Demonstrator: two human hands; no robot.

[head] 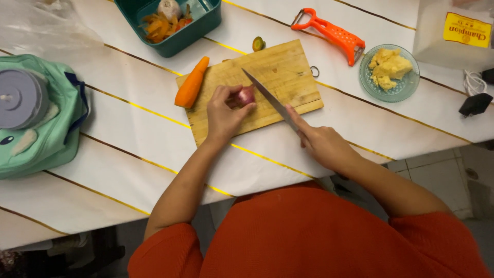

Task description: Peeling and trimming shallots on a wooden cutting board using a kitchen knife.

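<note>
My left hand (224, 116) pins a small purple-red shallot (247, 95) against the wooden cutting board (288, 72). A kitchen knife (267, 95) is gripped in my right hand (321, 141), forefinger along its spine, and the blade runs diagonally up-left with its edge next to the shallot. A peeled orange carrot (191, 82) lies across the board's left edge, apart from both hands.
A teal bin (208, 20) with peelings and a garlic bulb stands behind the board. An orange peeler (332, 33), a glass dish (406, 90) of yellow chunks, a green bag (56, 123) and a black plug (476, 103) lie around. The table edge runs below my hands.
</note>
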